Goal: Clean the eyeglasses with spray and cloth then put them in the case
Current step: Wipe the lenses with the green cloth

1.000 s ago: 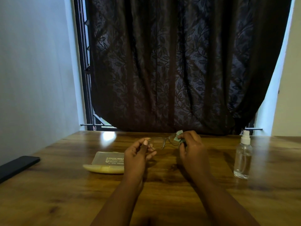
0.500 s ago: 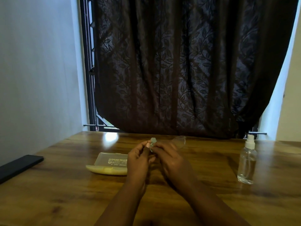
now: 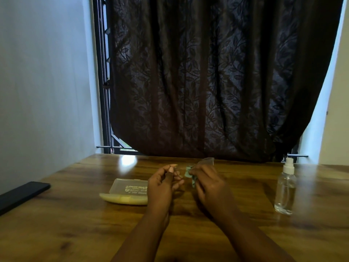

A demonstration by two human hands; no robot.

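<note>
Thin-framed eyeglasses [image 3: 206, 160] are held above the wooden table between both hands; one clear lens shows above my right hand. My left hand [image 3: 164, 184] pinches the glasses' left end with thumb and fingertips. My right hand [image 3: 209, 186] grips a small pale green cloth [image 3: 189, 173] pressed against the frame's middle. The open eyeglass case [image 3: 125, 191], clear lid and yellowish base, lies on the table just left of my left hand. A clear spray bottle [image 3: 285, 188] with a white nozzle stands upright at the right.
A black flat object [image 3: 22, 193] lies at the table's left edge. A dark patterned curtain [image 3: 217, 82] hangs over the window behind the table's far edge. White walls stand on both sides.
My right hand with the cloth went from the glasses' right side to close against my left hand, then drew slightly apart again. The view shifted a little leftward.
</note>
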